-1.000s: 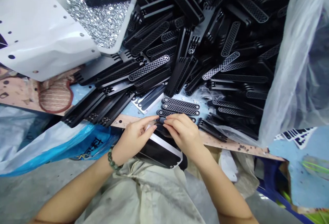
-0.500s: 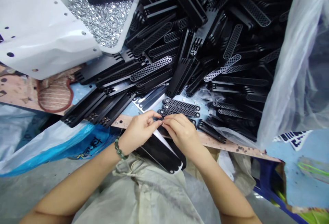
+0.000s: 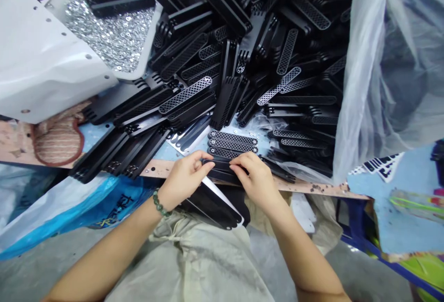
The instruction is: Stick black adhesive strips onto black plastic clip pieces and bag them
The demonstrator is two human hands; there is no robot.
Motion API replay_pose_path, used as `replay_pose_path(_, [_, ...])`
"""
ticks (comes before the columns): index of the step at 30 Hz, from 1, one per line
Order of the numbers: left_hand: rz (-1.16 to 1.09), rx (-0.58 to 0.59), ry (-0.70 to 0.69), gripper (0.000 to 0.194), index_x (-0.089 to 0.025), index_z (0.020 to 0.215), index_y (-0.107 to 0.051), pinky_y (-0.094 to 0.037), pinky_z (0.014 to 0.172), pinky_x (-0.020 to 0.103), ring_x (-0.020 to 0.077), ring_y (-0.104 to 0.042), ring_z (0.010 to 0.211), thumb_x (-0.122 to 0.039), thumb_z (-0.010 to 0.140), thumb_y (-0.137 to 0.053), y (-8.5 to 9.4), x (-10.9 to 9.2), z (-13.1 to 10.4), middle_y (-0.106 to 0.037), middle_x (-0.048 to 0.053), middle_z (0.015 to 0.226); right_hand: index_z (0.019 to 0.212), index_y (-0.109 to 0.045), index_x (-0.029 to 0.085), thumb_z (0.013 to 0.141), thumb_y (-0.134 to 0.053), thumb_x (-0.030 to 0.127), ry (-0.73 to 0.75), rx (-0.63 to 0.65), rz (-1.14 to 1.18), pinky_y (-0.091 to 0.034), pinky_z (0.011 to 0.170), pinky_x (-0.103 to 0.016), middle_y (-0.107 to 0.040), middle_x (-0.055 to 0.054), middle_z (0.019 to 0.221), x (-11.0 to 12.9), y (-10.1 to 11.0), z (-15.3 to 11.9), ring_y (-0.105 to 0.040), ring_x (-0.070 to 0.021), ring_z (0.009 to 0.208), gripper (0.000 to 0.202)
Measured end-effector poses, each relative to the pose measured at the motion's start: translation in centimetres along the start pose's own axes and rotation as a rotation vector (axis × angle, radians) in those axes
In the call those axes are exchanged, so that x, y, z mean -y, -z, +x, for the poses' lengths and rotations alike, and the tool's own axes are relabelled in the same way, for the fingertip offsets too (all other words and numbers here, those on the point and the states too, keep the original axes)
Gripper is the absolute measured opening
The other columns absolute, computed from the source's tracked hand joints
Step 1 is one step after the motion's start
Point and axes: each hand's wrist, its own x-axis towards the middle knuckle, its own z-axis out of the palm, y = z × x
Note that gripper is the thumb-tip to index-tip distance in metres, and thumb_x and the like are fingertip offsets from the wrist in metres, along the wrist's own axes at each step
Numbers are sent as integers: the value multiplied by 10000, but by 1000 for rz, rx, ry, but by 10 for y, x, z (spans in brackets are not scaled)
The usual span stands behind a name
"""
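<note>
My left hand [image 3: 184, 175], with a green bead bracelet [image 3: 160, 204] on its wrist, is closed around the end of some long black flat strips [image 3: 212, 202]. These fan out below it over my lap, with a pale strip among them. My right hand [image 3: 255, 176] is pinched shut at the edge of a black bar [image 3: 222, 169]; whatever sits between its fingertips is too small to make out. Just beyond my fingers, several black bars with a lattice face [image 3: 233, 143] and silver screw ends lie side by side.
Black folded bars [image 3: 229, 10] are heaped across the table. A white tray [image 3: 145, 54] of small silver pieces stands at back left beside a white sheet [image 3: 45, 52]. Clear plastic [image 3: 360, 61] hangs at right. A blue-white bag [image 3: 86, 205] lies below the table edge.
My right hand has moved right, away from my left fingertips, so a gap shows between them. The view has shifted slightly, sliding the table contents leftward.
</note>
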Motion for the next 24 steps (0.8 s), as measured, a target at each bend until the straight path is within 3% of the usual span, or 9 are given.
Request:
replay_pose_path(3, [15,-9,-9,292,-193,995,-625,-291,461,191,81,-376,447,-434,840,-565,0,2,1,-325,-82,503,855,-534,209,887,-569,233,-83,-9,-136,-442,692,-279,-552,-14,842,-3,5,1,-549,-156,775,53])
replay_pose_path(7, [38,-37,-18,314,-184,983,-630,-307,471,192,82,-395,456,-455,834,-574,0,2,-1,-346,-80,508,906,-503,215,825,-654,385,-146,-155,-311,-423,615,-302,-556,-25,843,-13,12,-7,-550,-191,753,241])
replay_pose_path(10, [18,-71,-16,342,-184,1034,-614,-334,495,192,83,-406,467,-457,829,-588,-1,2,-5,-377,-81,514,949,-514,211,851,-625,294,-13,-419,-247,-457,665,-327,-568,-48,852,-14,10,-26,-550,-198,787,170])
replay_pose_path(12, [-26,-95,-20,371,-195,1113,-577,-355,519,189,81,-411,480,-436,832,-598,0,3,-9,-394,-85,523,997,-527,212,842,-633,242,125,-498,-190,-478,696,-347,-579,-53,849,-11,4,-42,-553,-200,799,190])
replay_pose_path(14, [-85,-118,-25,392,-207,1169,-534,-382,550,184,80,-425,507,-405,839,-607,2,4,-15,-412,-85,546,1070,-547,215,829,-643,204,218,-472,-188,-498,750,-380,-598,-68,901,-9,-7,-55,-566,-213,858,259])
replay_pose_path(18, [-187,-68,-35,414,-217,1203,-490,-430,607,175,82,-507,600,-337,834,-633,11,8,-33,-493,-59,646,1165,-582,223,851,-582,117,199,-426,-280,-511,828,-409,-613,-99,1039,-22,-30,-59,-561,-226,959,332])
replay_pose_path(21, [-255,91,-40,548,-237,1278,-421,-489,787,217,138,-617,904,-272,796,-679,15,12,-51,-628,41,999,1172,-596,231,854,-568,92,221,-442,-319,-514,827,-399,-625,-87,1027,-36,-35,-46,-547,-219,951,348])
replay_pose_path(24, [-303,150,-35,614,-243,1338,-356,-478,908,268,182,-587,1089,-226,805,-661,10,17,-63,-572,104,1224,1170,-604,255,853,-578,102,242,-459,-334,-499,850,-415,-635,-73,1027,-37,-29,-37,-539,-226,971,353])
